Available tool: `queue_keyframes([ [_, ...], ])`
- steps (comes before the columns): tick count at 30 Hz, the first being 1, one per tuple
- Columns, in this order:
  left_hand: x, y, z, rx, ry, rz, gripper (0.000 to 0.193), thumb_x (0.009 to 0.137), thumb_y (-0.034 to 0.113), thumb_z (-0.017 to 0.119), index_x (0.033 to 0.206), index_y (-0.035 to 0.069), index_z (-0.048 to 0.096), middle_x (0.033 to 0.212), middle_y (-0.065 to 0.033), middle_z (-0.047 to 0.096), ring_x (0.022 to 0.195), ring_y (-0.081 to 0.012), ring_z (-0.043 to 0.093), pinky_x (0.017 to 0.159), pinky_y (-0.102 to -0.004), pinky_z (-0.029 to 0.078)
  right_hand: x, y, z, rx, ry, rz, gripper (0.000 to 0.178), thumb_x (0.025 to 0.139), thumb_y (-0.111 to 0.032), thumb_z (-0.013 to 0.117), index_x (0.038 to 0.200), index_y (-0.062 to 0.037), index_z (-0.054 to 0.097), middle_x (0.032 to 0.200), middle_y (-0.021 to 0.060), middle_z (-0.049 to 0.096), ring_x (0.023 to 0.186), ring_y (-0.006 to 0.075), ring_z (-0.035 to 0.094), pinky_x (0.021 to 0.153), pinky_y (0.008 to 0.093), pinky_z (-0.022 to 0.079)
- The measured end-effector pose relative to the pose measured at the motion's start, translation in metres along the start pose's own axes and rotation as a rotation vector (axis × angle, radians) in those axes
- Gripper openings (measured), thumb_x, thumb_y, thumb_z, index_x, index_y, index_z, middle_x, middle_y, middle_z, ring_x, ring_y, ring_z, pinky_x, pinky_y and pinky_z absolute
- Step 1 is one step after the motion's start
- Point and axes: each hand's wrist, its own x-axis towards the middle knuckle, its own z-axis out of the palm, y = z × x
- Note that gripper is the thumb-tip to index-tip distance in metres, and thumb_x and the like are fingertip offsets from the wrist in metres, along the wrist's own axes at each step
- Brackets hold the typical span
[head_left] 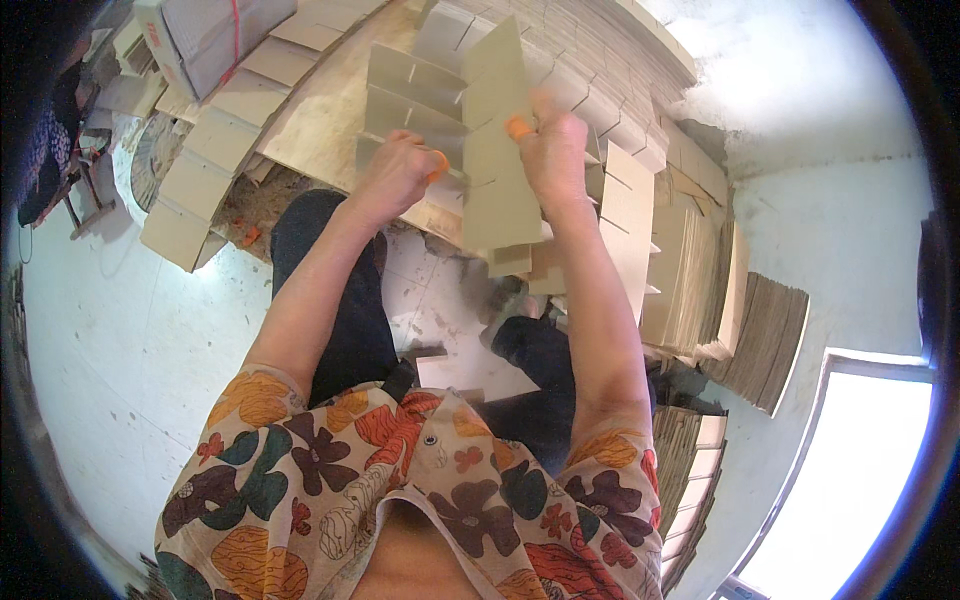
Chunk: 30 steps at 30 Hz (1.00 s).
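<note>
A long, pale cardboard divider strip [500, 150] with slots stands upright in front of me, tilted slightly. My right hand [556, 155] is closed on its right side, the thumb in an orange finger cover pressing against it. To its left, slotted cardboard crosspieces [410, 85] stand in a row, meeting the long strip. My left hand [398, 178] is closed at the lowest of these crosspieces, its thumb also in an orange cover; its fingertips are partly hidden.
Rows of slotted cardboard dividers [600, 60] cover the far side of the work surface [325, 120]. Cardboard stacks [685, 275] stand at the right, near a bright opening [850, 470]. A carton [210, 40] sits at the far left. My dark-trousered legs are below.
</note>
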Motion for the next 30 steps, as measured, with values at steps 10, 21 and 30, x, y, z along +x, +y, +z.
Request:
queue_keyframes([
  [10, 0.003, 0.000, 0.003, 0.014, 0.024, -0.012, 0.007, 0.065, 0.000, 0.061, 0.067, 0.006, 0.060, 0.060, -0.0135, 0.055, 0.071, -0.0307, 0.056, 0.077, -0.0383, 0.042, -0.004, 0.006, 0.057, -0.015, -0.137, -0.071, 0.018, 0.077, -0.005, 0.058, 0.092, 0.0034, 0.054, 0.077, 0.0235, 0.061, 0.074, 0.0408, 0.061, 0.063, 0.0466, 0.049],
  [21, 0.004, -0.018, 0.015, 0.040, -0.052, 0.042, 0.011, 0.066, 0.006, 0.068, 0.076, 0.008, 0.065, 0.069, -0.0088, 0.059, 0.071, -0.0271, 0.055, 0.071, -0.0374, 0.043, -0.022, 0.004, 0.048, -0.139, -0.222, 0.029, 0.021, 0.085, -0.023, 0.058, 0.086, -0.0016, 0.061, 0.081, 0.0204, 0.063, 0.076, 0.0389, 0.062, 0.067, 0.0466, 0.049],
  [30, 0.002, -0.012, 0.011, -0.038, -0.005, -0.025, 0.015, 0.066, 0.005, 0.072, 0.080, 0.007, 0.068, 0.065, -0.0104, 0.055, 0.070, -0.0294, 0.054, 0.064, -0.0395, 0.044, -0.120, 0.141, -0.081, -0.702, 0.224, 0.489, 0.072, 0.072, -0.050, 0.071, 0.120, -0.0003, 0.052, 0.107, 0.0200, 0.059, 0.099, 0.0359, 0.055, 0.085, 0.0436, 0.046],
])
